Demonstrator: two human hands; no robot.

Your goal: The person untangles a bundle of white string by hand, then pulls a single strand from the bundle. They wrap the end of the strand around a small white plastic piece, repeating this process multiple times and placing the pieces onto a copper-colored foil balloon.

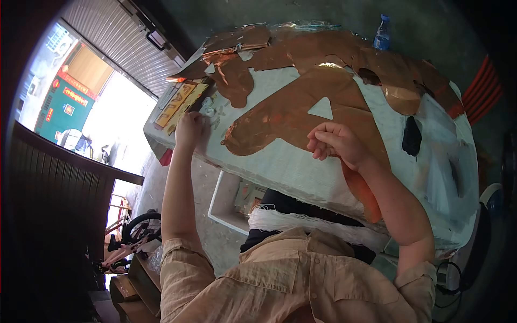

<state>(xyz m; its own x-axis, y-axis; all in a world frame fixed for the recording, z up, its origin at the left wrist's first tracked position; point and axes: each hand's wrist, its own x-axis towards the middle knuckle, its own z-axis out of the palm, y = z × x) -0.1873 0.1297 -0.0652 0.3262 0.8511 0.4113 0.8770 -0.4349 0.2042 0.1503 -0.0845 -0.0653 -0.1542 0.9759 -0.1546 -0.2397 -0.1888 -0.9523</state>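
Observation:
A large copper-brown shiny sheet [301, 107], cut in a curved shape with a triangular hole, lies on a white-covered table [258, 167]. Over its near edge, my right hand [336, 144] is closed, thumb against curled fingers; anything in the pinch is too small to make out. An orange-brown flap [361, 191] hangs below that wrist, over the table's front edge. My left hand [189, 129] is closed in a fist at the table's left end, its fingertips hidden. Beside it are small clear plastic pieces [209, 106] and a yellow-and-brown patterned piece [180, 103].
More copper-brown sheets [334, 47] lie along the far side. A blue-labelled bottle [382, 35] stands at the back, and a black object [412, 135] lies at right. White strands [301, 220] cross my lap. A white box [223, 202] is below the table; a bicycle [134, 237] stands left.

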